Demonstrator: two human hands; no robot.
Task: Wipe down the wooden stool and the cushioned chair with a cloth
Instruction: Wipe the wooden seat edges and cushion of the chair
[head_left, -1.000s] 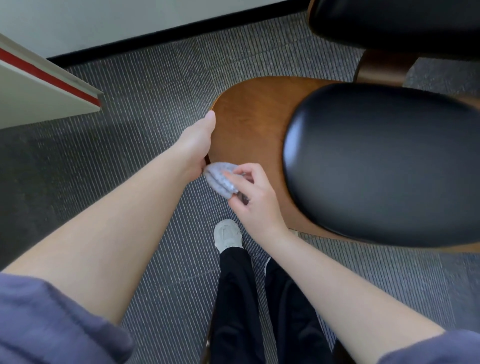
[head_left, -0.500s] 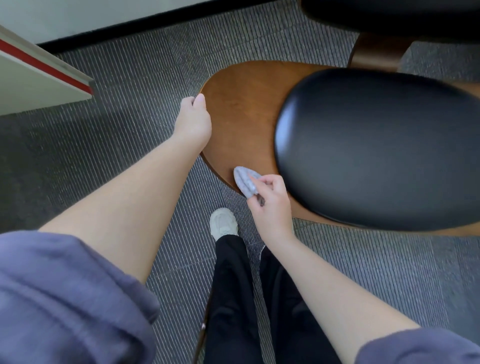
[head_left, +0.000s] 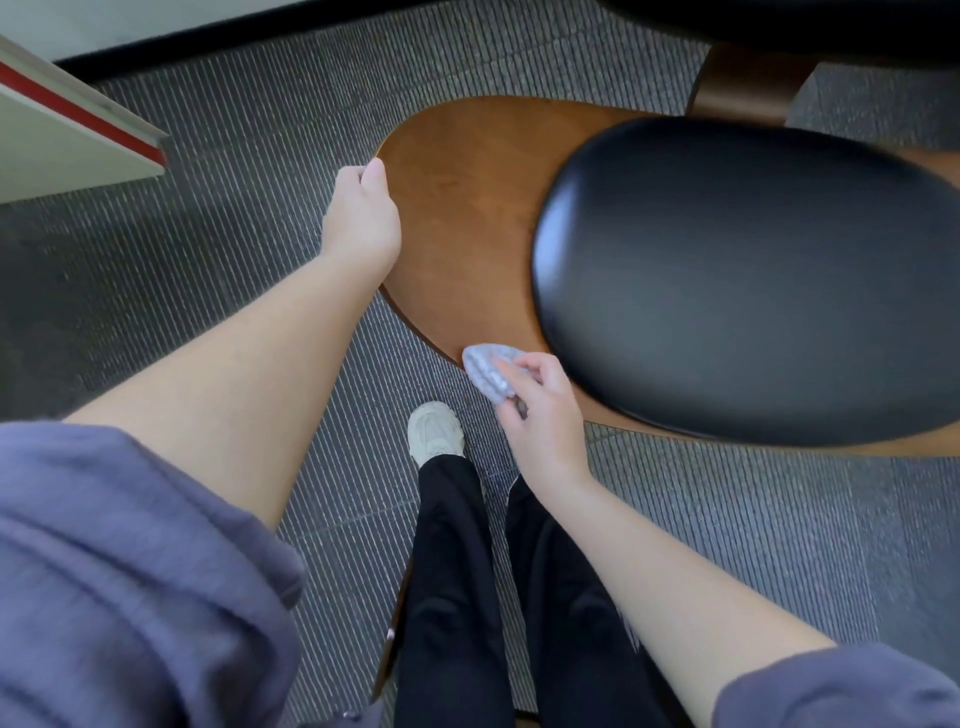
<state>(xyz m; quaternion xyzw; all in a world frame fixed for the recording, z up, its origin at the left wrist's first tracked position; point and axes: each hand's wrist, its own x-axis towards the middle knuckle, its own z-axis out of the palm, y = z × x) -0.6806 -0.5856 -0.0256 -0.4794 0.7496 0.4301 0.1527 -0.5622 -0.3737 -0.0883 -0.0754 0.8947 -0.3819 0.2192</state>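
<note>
While cloth (head_left: 485, 371) in right hand (head_left: 540, 421), left hand (head_left: 363, 213) round wooden edge (head_left: 410, 124)

I count one cloth (head_left: 485, 375) between my right fingers (head_left: 535, 370), one wooden stool (head_left: 457, 208), two black cushions (head_left: 753, 275), one shoe (head_left: 434, 434), and two hands: left hand (head_left: 363, 213), right hand (head_left: 545, 421).

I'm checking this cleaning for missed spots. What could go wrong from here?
The cloth is bunched small in the right hand and sits at the very rim of the wooden seat, partly over the carpet, so it may slide off the edge. The left hand grips the rim, so the wood beneath it could go unwiped. The band of wood beside the black cushion is easy to skip.
</note>
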